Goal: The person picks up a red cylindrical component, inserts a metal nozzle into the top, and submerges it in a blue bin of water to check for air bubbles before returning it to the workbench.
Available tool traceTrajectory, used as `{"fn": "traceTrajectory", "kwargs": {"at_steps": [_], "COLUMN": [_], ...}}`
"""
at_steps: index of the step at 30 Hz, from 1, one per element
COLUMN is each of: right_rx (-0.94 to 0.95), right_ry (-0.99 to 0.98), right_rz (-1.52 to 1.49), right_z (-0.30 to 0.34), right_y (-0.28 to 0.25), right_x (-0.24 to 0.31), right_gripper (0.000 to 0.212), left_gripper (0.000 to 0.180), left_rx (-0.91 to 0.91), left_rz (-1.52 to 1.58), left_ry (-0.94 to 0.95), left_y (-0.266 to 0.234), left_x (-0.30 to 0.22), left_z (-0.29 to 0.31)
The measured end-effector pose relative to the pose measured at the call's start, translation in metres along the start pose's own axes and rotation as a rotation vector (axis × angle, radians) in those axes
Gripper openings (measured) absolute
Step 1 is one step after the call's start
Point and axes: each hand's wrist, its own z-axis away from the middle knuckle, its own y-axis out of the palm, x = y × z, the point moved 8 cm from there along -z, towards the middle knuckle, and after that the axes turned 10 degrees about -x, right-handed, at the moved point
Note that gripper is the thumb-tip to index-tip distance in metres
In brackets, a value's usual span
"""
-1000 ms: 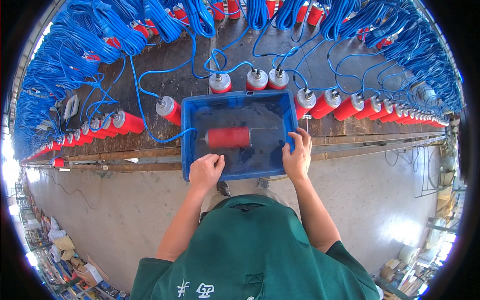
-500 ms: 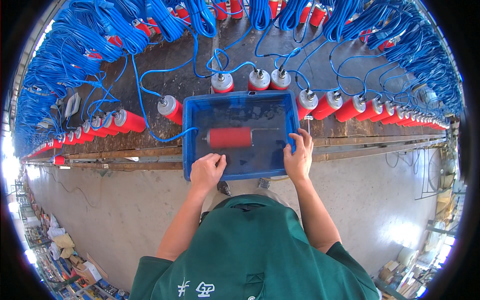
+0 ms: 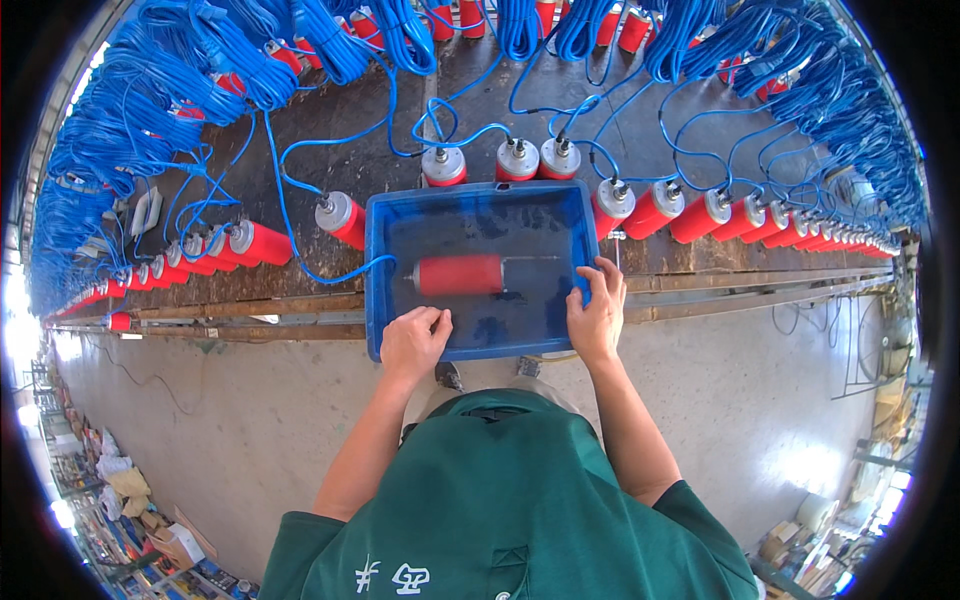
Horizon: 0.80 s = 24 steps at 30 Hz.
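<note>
A blue plastic tub [image 3: 480, 350] stands at the workbench's front edge. Inside it a red cylinder [image 3: 460, 274] lies on its side, seemingly under water, with a thin rod reaching right from its end. One blue cable [image 3: 335, 278] runs over the tub's left wall toward the cylinder. My left hand [image 3: 413, 345] is closed at the near left rim, its fingers curled over the edge. On the right wall, my right hand [image 3: 600, 315] grips the rim with the thumb inside and fingers along the outside. Neither hand touches the cylinder.
Upright red cylinders with metal caps [image 3: 444, 165] stand behind the tub. Leaning red cylinders [image 3: 655, 208] line the bench edge on both sides. Coiled blue cables [image 3: 150, 100] are heaped along the back. Boxes and bags [image 3: 130, 485] lie on the floor at left.
The dark patches and reflections in the tub have shifted slightly. Both hands, the tub and the red cylinder keep their places.
</note>
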Motion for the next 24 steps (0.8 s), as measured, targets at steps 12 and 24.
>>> {"fn": "traceTrajectory", "kwargs": {"at_steps": [12, 24], "right_rx": [0.019, 0.012], "right_ry": [0.039, 0.018], "right_rz": [-0.023, -0.007], "right_z": [0.000, -0.002], "right_y": [0.000, -0.004], "right_x": [0.000, 0.005], "right_gripper": [0.035, 0.032], "left_gripper": [0.026, 0.022], "left_rx": [0.017, -0.036], "left_rz": [0.022, 0.391], "left_ry": [-0.021, -0.076], "left_y": [0.001, -0.023], "left_x": [0.002, 0.030], "left_z": [-0.001, -0.094]}}
